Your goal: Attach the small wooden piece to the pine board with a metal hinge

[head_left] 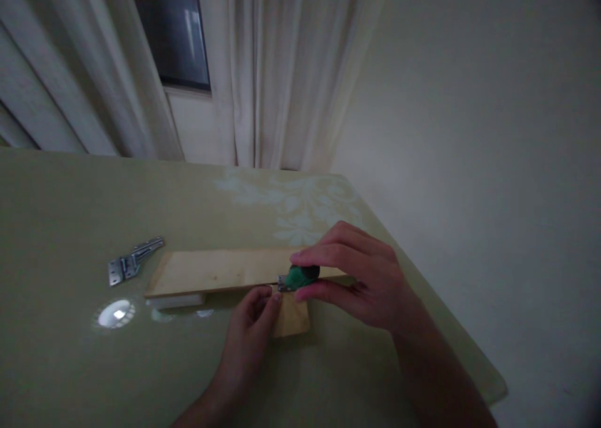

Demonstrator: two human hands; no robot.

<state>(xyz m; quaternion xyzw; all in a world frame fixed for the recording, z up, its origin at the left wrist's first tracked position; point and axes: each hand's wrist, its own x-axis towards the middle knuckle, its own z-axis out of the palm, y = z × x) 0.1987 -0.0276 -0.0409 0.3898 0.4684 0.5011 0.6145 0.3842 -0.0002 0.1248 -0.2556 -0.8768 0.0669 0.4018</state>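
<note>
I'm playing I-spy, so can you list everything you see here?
Table: 1, dull green, across the lower view
Long board: 1, pale wood, on the table
Small board: 1, pale wood, at long board's near edge
Tool handle: 1, green and black, where the boards meet
Metal plate: 1, silver, at tool handle's left end
Loose hinges: number unclear, silver, left of long board
Block: 1, white, under long board's left end
Curtains: number unclear, whitish, behind table
Window: 1, dark, between curtains
Wall: 1, pale grey, right
Left grip: 1, bare, at small board
Right grip: 1, bare, around tool handle
</note>
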